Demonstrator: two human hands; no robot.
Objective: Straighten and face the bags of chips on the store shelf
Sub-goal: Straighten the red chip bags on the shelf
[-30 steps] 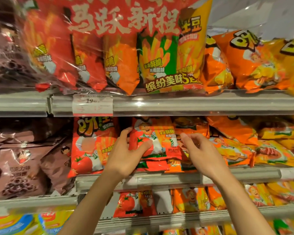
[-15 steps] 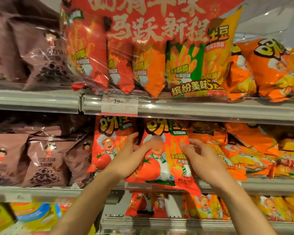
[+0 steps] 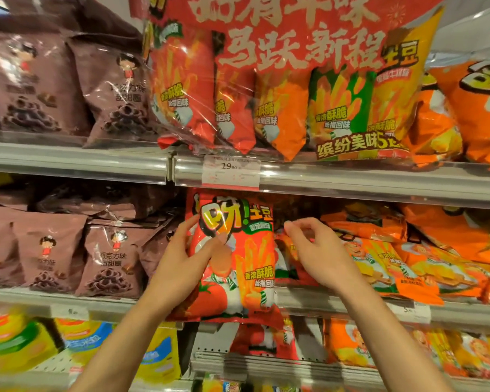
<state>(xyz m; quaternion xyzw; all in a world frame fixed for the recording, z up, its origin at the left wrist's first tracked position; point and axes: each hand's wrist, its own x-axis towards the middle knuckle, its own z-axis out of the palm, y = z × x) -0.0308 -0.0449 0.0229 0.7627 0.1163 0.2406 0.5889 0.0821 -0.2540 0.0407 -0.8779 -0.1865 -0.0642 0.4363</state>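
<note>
A red tomato-flavour chip bag (image 3: 239, 267) stands upright and faces front on the middle shelf (image 3: 351, 305), its bottom hanging over the rim. My left hand (image 3: 181, 258) grips its left edge, thumb across the front. My right hand (image 3: 314, 250) is off that bag, just to its right, with fingers loosely curled over another red bag (image 3: 287, 261) that lies flat behind. I see nothing held in the right hand. Orange chip bags (image 3: 379, 258) lie slumped and overlapping further right.
Brown chocolate-ring bags (image 3: 108, 261) fill the shelf to the left. A large red multi-pack (image 3: 294, 94) sits on the shelf above, over a price tag (image 3: 231, 171). Yellow bags (image 3: 159, 352) and more red and orange bags stand on the shelf below.
The red bag went from lying flat to standing upright and has shifted left. My right hand let go of its right edge and moved right. The view swung left and up.
</note>
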